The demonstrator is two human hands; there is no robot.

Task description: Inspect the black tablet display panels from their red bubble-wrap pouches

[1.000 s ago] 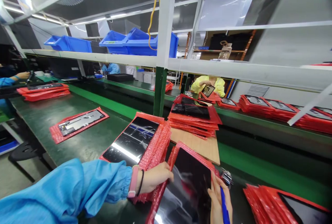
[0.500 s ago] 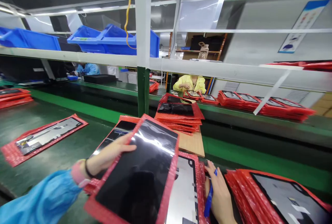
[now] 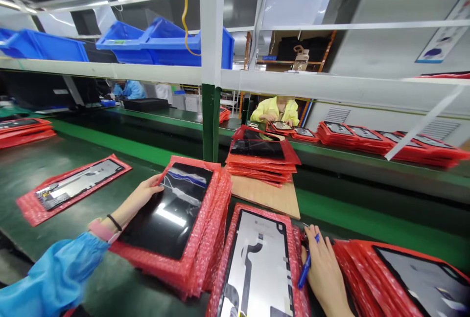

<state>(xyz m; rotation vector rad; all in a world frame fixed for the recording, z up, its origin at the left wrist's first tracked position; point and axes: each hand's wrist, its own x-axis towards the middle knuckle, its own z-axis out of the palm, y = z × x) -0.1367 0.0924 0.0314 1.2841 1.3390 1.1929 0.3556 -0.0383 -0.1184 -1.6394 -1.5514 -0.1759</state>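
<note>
Head view showed your left hand (image 3: 141, 199) at the left edge of a black-screened panel (image 3: 174, 216), thumb over the rim; how firmly the fingers closed underneath could not be told. That panel lay on top of a stack of red bubble sleeves (image 3: 211, 231) on the dark green table (image 3: 82, 221). Your right hand (image 3: 325, 270), fingers curled round a blue pen (image 3: 305, 270), rested just beside a silver-backed panel (image 3: 259, 258) — this one lay face down on red wrap in front of you. Another wrapped panel (image 3: 79, 185) sat apart to your left, and a wooden board (image 3: 273, 199) lay beyond the two piles. A white shelf rail (image 3: 147, 71) crossed above, bearing blue bins (image 3: 172, 48) — a yellow cable (image 3: 186, 9) hung before them. Across the bench, a person in yellow (image 3: 277, 109) worked near more red stacks (image 3: 352, 138).
</note>
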